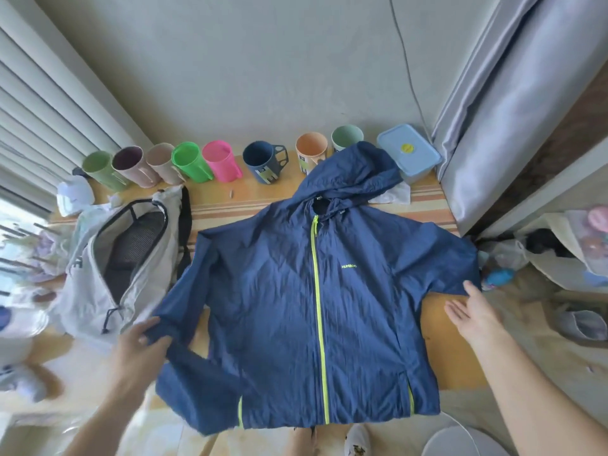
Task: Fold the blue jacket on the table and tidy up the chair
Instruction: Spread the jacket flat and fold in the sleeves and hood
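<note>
The blue jacket is lying front-up and zipped on the table, spread nearly flat with its hood pointing toward the wall and its hem hanging just over the near edge; this layout is probably giving both sleeves room to be folded inward. The left sleeve is running down beside the body, and the left hand is pinching its cuff end between thumb and curled fingers, likely getting ready to carry it across the chest. The right hand is holding nothing; its fingers are lying straight and relaxed above the bare table, with the fingertips just beside the lower edge of the right sleeve, seemingly reaching to smooth or gather it. That sleeve is spreading out to the table's right edge.

Just left of the jacket a pale grey backpack is sitting unzipped with its dark lining showing, touching or nearly touching the left sleeve; it may be crowding the fold on that side. Along the back of the table a row of cups is standing in green, pink, beige, navy and orange; the hood is lying against the rightmost ones. A pale blue lidded box is sitting at the far right corner, close to the hood. A rounded white edge, perhaps the chair, is showing at the bottom right; I cannot tell for certain.
</note>
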{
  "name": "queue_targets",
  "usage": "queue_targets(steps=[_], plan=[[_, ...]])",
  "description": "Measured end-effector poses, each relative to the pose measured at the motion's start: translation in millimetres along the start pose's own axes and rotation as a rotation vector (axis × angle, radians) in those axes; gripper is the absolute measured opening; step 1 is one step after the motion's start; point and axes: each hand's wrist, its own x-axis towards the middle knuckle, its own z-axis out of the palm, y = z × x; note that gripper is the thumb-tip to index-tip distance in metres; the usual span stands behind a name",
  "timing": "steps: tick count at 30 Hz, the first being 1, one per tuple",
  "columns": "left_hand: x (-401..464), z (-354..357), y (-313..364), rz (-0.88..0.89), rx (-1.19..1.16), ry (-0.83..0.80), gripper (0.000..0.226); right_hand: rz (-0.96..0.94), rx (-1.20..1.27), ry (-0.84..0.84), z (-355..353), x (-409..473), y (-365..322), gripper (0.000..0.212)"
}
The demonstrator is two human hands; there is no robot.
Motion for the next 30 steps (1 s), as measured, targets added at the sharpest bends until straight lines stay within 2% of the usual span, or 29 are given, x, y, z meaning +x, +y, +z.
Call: queue_targets(steps=[3, 6, 7, 9, 11, 13, 15, 17, 18, 19, 21, 22, 23, 24, 26, 28, 30], plan=[[31.8, -46.3, 45.9, -0.079, -0.356, -0.083, 0.035, 0.041, 0.103, 0.051, 19.7, 11.0, -13.6, 0.053], [52.0, -66.3, 114.9, -0.196, -0.797, -0.221, 0.028, -0.1, -0.043, 0.173, 23.6, 30.4, -10.2, 0.061], [52.9, -60.9, 137.9, -0.159, -0.851, -0.274, 0.026, -0.171, -0.123, 0.267, 26.1, 38.3, -5.8, 0.071], [43.5, -34.0, 180.5, -0.068, -0.764, -0.39, 0.031, -0.349, -0.25, 0.277, 50.7, 11.0, 3.1, 0.057], [31.0, 10.3, 212.0, -0.053, -0.708, -0.554, 0.03, -0.31, -0.259, -0.112, 93.1, -32.3, 13.6, 0.042], [10.6, 55.6, 239.0, -0.093, -0.722, -0.758, 0.024, 0.105, -0.154, -0.44, 127.0, -63.2, 30.0, 0.059], [-4.9, 92.0, 256.4, -0.214, -0.773, -0.904, 0.013, 0.381, -0.001, -0.627, 148.5, -80.2, 41.4, 0.074], [-12.0, 115.5, 261.3, -0.33, -0.827, -0.962, 0.029, 0.332, 0.119, -0.705, 164.9, -82.3, 46.6, 0.063], [-11.6, 123.3, 255.9, -0.272, -0.765, -0.947, 0.038, 0.256, 0.168, -0.661, 172.2, -82.0, 44.1, 0.05], [-9.8, 127.6, 247.2, -0.132, -0.63, -0.893, 0.041, 0.185, 0.233, -0.559, 176.2, -79.3, 40.0, 0.034], [11.4, 134.3, 217.2, 0.294, -0.225, -0.643, 0.041, -0.009, 0.173, -0.278, 173.1, -63.7, 28.1, 0.007], [27.1, 137.2, 196.4, 0.536, 0.019, -0.502, 0.042, -0.079, 0.089, -0.176, 167.5, -54.9, 24.1, 0.009], [43.7, 139.9, 175.2, 0.702, 0.246, -0.417, 0.045, -0.094, 0.034, -0.105, 160.9, -47.8, 21.2, 0.011], [60.0, 140.3, 154.7, 0.782, 0.451, -0.379, 0.048, -0.06, 0.017, -0.069, 153.2, -38.9, 22.5, 0.012], [89.6, 142.2, 117.7, 0.832, 0.749, -0.351, 0.056, 0.087, 0.05, -0.052, 143.2, -29.2, 25.1, 0.023], [109.2, 137.4, 95.0, 0.81, 0.923, -0.325, 0.064, 0.154, 0.076, -0.076, 141.2, -18.1, 25.7, 0.035], [123.1, 126.6, 85.9, 0.778, 0.983, -0.315, 0.064, 0.143, 0.147, -0.097, 148.6, -9.2, 21.8, 0.042]])
